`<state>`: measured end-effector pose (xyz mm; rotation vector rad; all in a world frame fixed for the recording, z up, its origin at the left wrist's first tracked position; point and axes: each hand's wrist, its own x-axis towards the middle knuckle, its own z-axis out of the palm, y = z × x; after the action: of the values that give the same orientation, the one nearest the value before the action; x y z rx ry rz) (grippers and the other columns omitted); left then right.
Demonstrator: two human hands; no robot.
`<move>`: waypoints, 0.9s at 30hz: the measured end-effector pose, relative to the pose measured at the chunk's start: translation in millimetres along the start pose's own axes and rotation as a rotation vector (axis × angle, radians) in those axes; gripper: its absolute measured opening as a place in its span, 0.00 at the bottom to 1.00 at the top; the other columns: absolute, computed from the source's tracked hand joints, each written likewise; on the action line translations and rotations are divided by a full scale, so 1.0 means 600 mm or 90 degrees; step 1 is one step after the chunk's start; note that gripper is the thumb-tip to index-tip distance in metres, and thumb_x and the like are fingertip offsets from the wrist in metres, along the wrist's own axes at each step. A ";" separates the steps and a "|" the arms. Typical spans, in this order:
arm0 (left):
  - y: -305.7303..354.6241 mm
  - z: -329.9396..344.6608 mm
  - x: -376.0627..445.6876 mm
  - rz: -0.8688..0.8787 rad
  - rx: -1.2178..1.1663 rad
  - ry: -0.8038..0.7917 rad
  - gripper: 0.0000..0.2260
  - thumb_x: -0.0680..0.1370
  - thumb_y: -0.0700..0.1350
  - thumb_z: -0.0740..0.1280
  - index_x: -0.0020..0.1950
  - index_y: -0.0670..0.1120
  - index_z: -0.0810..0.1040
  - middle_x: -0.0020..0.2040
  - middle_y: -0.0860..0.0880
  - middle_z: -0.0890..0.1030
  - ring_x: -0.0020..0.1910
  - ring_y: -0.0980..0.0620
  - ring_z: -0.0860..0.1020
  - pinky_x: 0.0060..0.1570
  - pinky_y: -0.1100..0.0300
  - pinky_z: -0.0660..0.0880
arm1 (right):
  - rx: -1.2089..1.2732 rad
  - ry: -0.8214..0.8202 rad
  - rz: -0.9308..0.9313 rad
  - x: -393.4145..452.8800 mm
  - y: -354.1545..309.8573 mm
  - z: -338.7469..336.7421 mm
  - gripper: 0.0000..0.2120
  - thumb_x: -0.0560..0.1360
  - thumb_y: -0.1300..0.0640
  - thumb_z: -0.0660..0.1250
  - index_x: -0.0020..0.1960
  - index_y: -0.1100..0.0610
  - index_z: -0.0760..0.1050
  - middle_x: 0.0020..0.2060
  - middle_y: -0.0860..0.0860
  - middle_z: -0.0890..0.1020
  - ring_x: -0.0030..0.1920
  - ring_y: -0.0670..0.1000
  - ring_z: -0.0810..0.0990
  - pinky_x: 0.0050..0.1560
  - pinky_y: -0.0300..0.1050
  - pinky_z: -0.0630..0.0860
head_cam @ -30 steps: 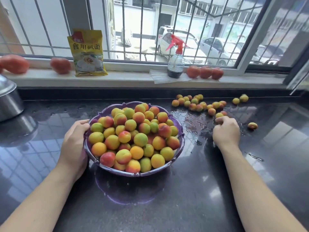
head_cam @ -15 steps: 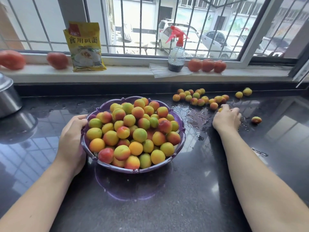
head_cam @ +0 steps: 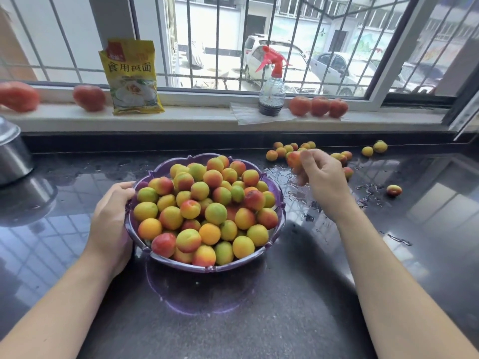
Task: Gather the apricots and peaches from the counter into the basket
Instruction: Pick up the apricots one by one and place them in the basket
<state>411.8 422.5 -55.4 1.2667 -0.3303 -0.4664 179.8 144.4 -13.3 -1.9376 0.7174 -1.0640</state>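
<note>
A purple plastic basket (head_cam: pixel 276 230) stands on the dark counter, heaped with yellow, green and red apricots and peaches. My left hand (head_cam: pixel 111 220) grips its left rim. My right hand (head_cam: pixel 321 177) is raised just right of the basket's far edge and pinches a red-orange apricot (head_cam: pixel 294 159) in its fingertips. Several loose fruits (head_cam: pixel 281 151) lie in a cluster at the back of the counter behind that hand. Two more fruits (head_cam: pixel 379 146) lie further right. A single fruit (head_cam: pixel 394 190) sits alone on the wet patch at right.
The window sill carries a yellow packet (head_cam: pixel 131 76), a spray bottle (head_cam: pixel 272 92) with a red trigger, three tomatoes (head_cam: pixel 318 106) at right and two tomatoes (head_cam: pixel 89 97) at left. A steel pot (head_cam: pixel 11 154) stands at the far left. Water lies on the counter (head_cam: pixel 298 294).
My right hand has lifted off the counter with an apricot and moved left toward the basket. My left hand stays on the basket's rim.
</note>
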 end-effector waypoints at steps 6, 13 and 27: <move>-0.002 -0.001 0.003 0.002 -0.014 -0.006 0.15 0.78 0.47 0.65 0.60 0.42 0.83 0.62 0.33 0.83 0.62 0.34 0.82 0.70 0.27 0.73 | 0.075 -0.197 -0.044 -0.032 -0.068 0.042 0.11 0.81 0.46 0.64 0.60 0.47 0.81 0.50 0.47 0.86 0.49 0.45 0.84 0.49 0.41 0.80; -0.006 -0.004 0.007 0.003 -0.010 -0.012 0.12 0.76 0.49 0.66 0.53 0.48 0.85 0.53 0.41 0.87 0.53 0.43 0.84 0.61 0.38 0.79 | 0.046 -0.228 -0.042 -0.040 -0.085 0.052 0.12 0.83 0.54 0.63 0.65 0.46 0.78 0.52 0.39 0.85 0.54 0.41 0.83 0.53 0.36 0.79; -0.015 -0.005 0.015 0.021 -0.009 -0.007 0.10 0.77 0.47 0.65 0.54 0.47 0.84 0.51 0.43 0.87 0.49 0.47 0.86 0.52 0.46 0.82 | -0.321 -0.287 -0.150 -0.009 -0.136 0.075 0.10 0.75 0.49 0.74 0.56 0.42 0.81 0.45 0.38 0.78 0.50 0.36 0.73 0.45 0.28 0.67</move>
<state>419.6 418.3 -64.9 1.2432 -0.3562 -0.4469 224.3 208.1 38.7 -2.6300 0.5407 -0.5619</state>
